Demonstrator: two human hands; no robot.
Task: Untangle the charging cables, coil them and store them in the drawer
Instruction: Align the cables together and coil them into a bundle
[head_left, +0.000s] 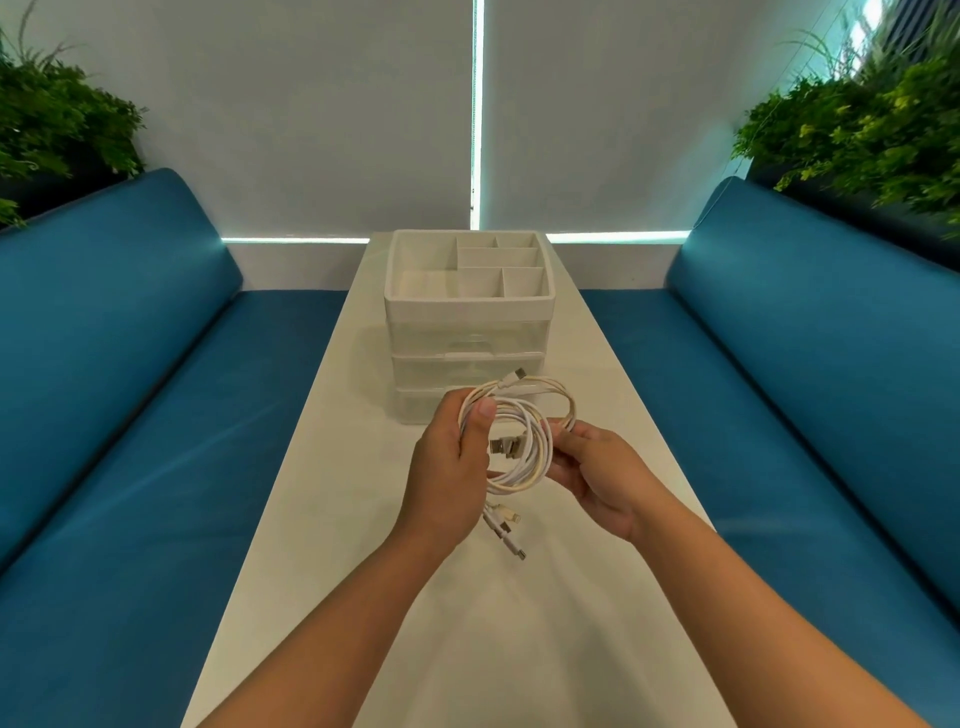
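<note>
Both hands, left hand (449, 467) and right hand (597, 478), grip the coiled cables (519, 441), seemingly several.

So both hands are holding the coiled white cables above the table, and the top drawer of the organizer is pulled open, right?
Not quite: the head view shows the drawers of the organizer all closed. The left hand and right hand do hold the coiled white cables above the table.
</note>
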